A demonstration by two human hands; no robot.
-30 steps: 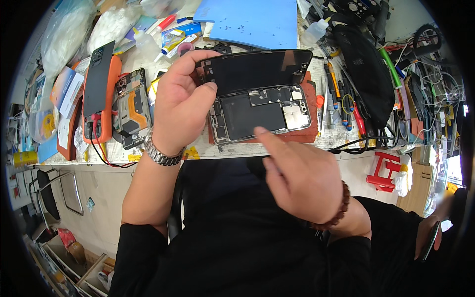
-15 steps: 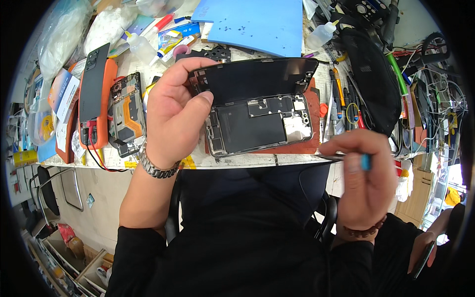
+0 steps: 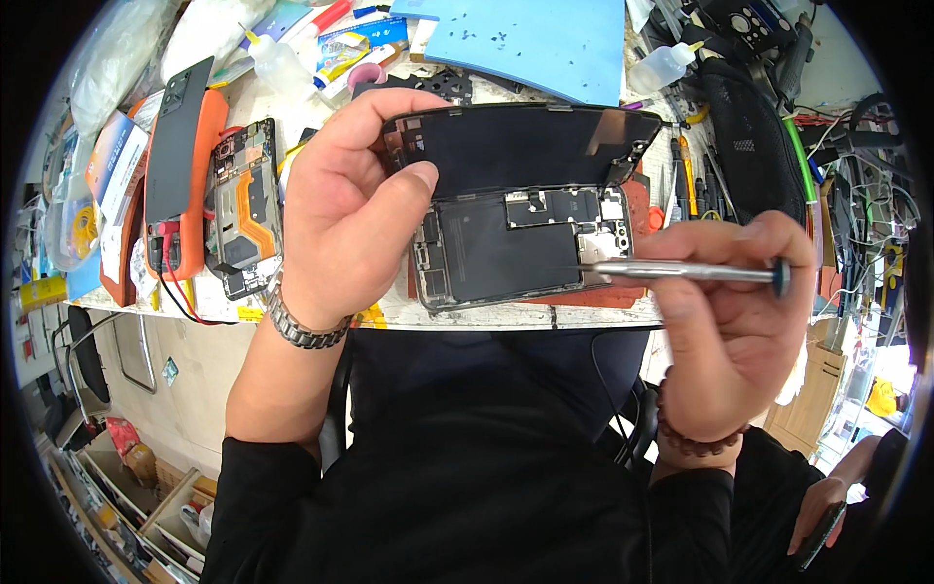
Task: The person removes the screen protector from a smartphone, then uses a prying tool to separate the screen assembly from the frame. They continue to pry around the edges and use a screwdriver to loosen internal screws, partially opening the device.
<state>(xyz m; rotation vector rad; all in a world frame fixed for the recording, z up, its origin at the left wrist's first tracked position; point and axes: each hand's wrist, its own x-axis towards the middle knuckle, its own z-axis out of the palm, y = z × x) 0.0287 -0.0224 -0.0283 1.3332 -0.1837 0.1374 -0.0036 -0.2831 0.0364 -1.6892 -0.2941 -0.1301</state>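
Risen from below the counter [image 3: 506, 316] edge, the right hand [image 3: 739, 321] is levelling its pinched slim metal screwdriver [image 3: 681, 272] leftward at the opened black phone [image 3: 520, 238], whose lifted screen the left hand [image 3: 345, 214] fingers are gripping.

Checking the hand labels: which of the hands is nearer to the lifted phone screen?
Left. The left hand grips the lifted screen at its left end. The right hand holds a screwdriver lower right, clear of the screen.
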